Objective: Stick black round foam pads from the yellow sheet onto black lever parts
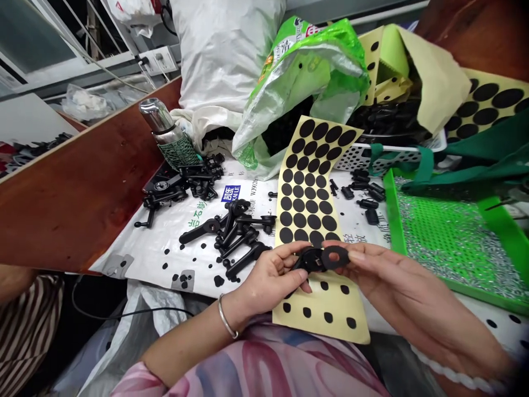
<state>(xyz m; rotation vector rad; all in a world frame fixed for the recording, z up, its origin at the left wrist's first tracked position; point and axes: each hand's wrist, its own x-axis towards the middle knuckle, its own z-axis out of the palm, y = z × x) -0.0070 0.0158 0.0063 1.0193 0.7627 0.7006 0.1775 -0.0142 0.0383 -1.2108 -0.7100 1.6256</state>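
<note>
Closed around a black crank handle (308, 259) is my left hand (275, 274), at the front of the work surface. In a pinch, my right hand (380, 268) holds a black foam ring (335, 256) by its right edge. The ring is right beside the handle's round end; whether the two touch I cannot tell. Beneath both hands lies a yellow backing sheet (285, 325) with rows of black round pads (306, 201) on its upper part and small black dots on its lower part. Several black crank handles (243, 237) lie in a pile to the left.
A green tray (392, 220) of small metal pieces stands at right, near loose black knobs (367, 193). Behind are an open green plastic bag (306, 71) and a white basket (355, 159). A metal flask (165, 129) stands by the brown board (82, 193). Someone's striped garment (31, 325) shows at lower left.
</note>
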